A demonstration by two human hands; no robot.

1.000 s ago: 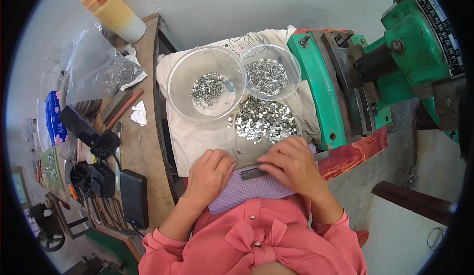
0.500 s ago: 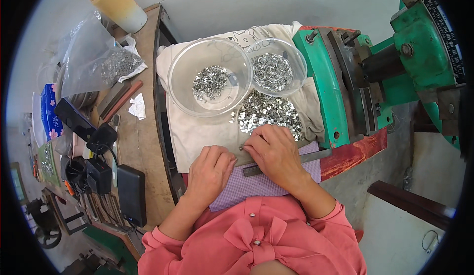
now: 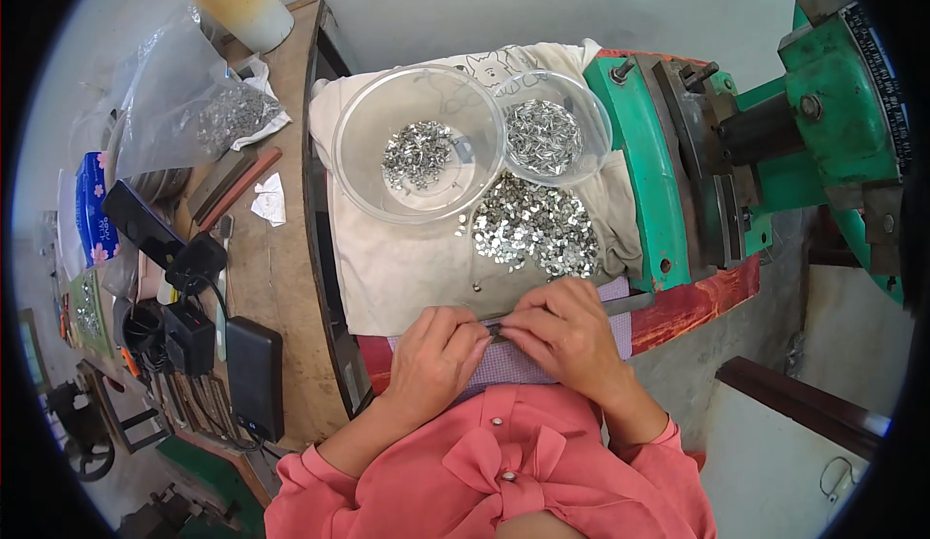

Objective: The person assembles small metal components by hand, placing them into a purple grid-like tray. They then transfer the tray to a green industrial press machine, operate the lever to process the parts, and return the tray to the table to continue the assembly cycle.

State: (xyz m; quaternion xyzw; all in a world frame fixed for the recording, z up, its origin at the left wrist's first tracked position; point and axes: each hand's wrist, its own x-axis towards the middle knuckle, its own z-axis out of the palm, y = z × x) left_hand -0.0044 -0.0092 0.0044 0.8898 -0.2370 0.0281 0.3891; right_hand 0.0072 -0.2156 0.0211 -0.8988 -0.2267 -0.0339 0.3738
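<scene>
My left hand (image 3: pixel 438 353) and my right hand (image 3: pixel 568 334) meet close to my body, fingertips nearly touching. The fingers of both are pinched, and whatever is between them is too small to make out. Under the fingertips runs a dark metal bar (image 3: pixel 632 306), its left end partly covered by my hands. Beyond my right hand lies a loose pile of small shiny metal pieces (image 3: pixel 538 224) on a beige cloth (image 3: pixel 387 282). One small piece (image 3: pixel 477 287) sits apart, just beyond my fingertips.
Behind the pile stand a large clear tub (image 3: pixel 354 176) and a smaller clear tub (image 3: pixel 603 137), both holding metal parts. A green machine (image 3: pixel 644 190) stands at the right. The wooden table (image 3: pixel 291 297) at the left carries a black power bank (image 3: pixel 254 379), a phone (image 3: pixel 142 221) and a plastic bag (image 3: pixel 165 103).
Both hands have drawn nearer to my body and to the right, fingertips closing in over the bar. A small metal piece on the cloth now shows.
</scene>
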